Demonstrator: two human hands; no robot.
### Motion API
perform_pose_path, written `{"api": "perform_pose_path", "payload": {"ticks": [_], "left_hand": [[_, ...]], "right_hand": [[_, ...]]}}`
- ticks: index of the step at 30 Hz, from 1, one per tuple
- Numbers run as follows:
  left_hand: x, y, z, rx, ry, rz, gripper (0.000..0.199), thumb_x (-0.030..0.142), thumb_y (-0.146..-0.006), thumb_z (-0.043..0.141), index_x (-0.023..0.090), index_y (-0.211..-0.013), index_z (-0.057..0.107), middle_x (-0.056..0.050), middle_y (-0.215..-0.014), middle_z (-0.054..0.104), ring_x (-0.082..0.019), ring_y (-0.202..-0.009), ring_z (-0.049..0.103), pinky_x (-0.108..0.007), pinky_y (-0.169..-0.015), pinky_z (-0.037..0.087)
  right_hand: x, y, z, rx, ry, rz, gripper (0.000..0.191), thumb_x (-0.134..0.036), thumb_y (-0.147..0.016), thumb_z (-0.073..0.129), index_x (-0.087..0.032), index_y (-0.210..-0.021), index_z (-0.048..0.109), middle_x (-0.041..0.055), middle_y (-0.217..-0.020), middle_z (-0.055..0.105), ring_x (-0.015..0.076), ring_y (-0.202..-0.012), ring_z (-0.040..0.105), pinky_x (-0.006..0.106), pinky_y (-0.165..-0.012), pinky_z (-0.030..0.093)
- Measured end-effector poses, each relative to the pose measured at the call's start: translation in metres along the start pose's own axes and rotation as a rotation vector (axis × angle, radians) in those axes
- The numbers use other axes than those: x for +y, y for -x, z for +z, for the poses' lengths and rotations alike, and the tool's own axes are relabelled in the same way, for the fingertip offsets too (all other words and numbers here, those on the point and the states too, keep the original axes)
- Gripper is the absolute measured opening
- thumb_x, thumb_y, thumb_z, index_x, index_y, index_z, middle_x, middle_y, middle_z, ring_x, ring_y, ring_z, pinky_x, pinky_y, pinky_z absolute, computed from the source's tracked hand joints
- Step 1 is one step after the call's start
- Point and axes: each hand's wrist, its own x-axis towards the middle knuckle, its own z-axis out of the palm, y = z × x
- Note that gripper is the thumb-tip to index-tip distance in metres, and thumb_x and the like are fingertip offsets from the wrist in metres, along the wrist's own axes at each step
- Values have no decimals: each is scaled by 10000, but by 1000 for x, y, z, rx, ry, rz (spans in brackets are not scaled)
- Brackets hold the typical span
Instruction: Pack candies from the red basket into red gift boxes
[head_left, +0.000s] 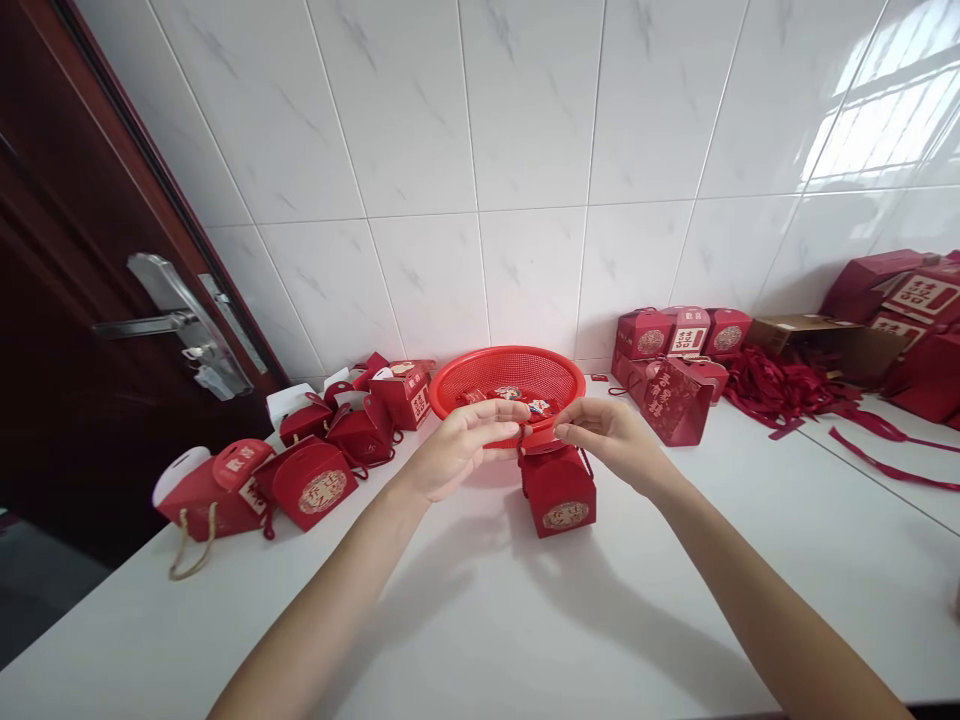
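Observation:
A small red candy box with a gold round emblem stands upright on the white table in front of me. My left hand is above its left side, thumb and fingers pinched on a dark red cord that runs down to the box. On the other side, my right hand is closed in a pinch over the box top, where the cord's right end rises toward it. Exactly what lies between the right fingertips is partly hidden. Just behind both hands sits a red plastic basket with wrapped sweets inside.
Several red boxes, some with flaps up, crowd the table's left side. Stacked boxes and an angled red box are right of the basket. Farther right lie red ribbons beside a brown carton. A tiled wall borders the table.

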Motion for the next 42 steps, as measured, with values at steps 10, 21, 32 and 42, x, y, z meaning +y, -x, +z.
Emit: {"api": "perform_pose_path", "payload": {"ticks": [10,21,32,42], "left_hand": [[-7,-6,25,-2,-17,15,296,364,-856,714,223,-1117,708,-107,-1355,580,-295,-1287,533,-487,-1054,477],[-39,-8,20,165,-512,132,567,296,-769,768,262,-1306,588,-104,-1393,555,-300,-1201,597,-451,-994,517],[-89,-17,33,173,-692,174,351,325,-792,738,210,-1117,666,-94,-1126,662,-303,-1118,584,-464,-982,474],[-107,-25,21,86,-238,110,614,417,-750,794,237,-1298,583,-112,-1383,583,-280,-1302,518,-424,-1100,384]], "right_hand": [[8,-2,12,-38,162,-27,214,-385,-803,668,-185,-726,674,15,-719,671,162,-675,587,301,-651,463],[12,0,21,128,73,33,159,-325,-746,621,-186,-669,609,9,-649,636,151,-604,565,267,-554,417],[11,4,16,142,-230,119,139,-297,-655,688,-203,-656,585,22,-673,712,177,-669,665,299,-685,526],[11,16,-9,281,-391,126,168,-276,-635,736,-202,-735,623,12,-670,670,126,-591,564,265,-587,454]]}}
